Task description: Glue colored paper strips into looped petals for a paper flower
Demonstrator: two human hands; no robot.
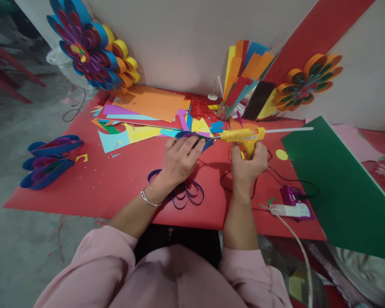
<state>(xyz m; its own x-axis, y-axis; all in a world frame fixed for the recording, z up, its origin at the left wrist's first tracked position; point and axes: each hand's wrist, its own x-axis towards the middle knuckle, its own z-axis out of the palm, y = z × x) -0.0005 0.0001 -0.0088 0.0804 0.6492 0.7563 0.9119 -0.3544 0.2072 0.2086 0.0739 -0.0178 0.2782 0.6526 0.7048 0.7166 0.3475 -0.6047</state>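
My right hand (pixel 248 164) is wrapped round the grip of a yellow hot glue gun (pixel 240 135), with a white glue stick (pixel 290 129) jutting from its back. The gun's nozzle points left and meets a blue looped paper petal (pixel 208 144) pinched in my left hand (pixel 181 160). Fingers cover much of that petal, so its inner loops are mostly hidden. On the red table (pixel 122 188) just below my left hand lies a partly made paper flower (pixel 192 192) of blue and purple loops, partly hidden by my wrist.
Several blue and purple petals (pixel 53 162) lie at the left. Paper scraps (pixel 137 132) and an orange sheet (pixel 152 102) cover the back. A cup of paper strips (pixel 223 110) stands by the wall. A purple power adapter (pixel 291 196), cords and a green board (pixel 343 188) are at right.
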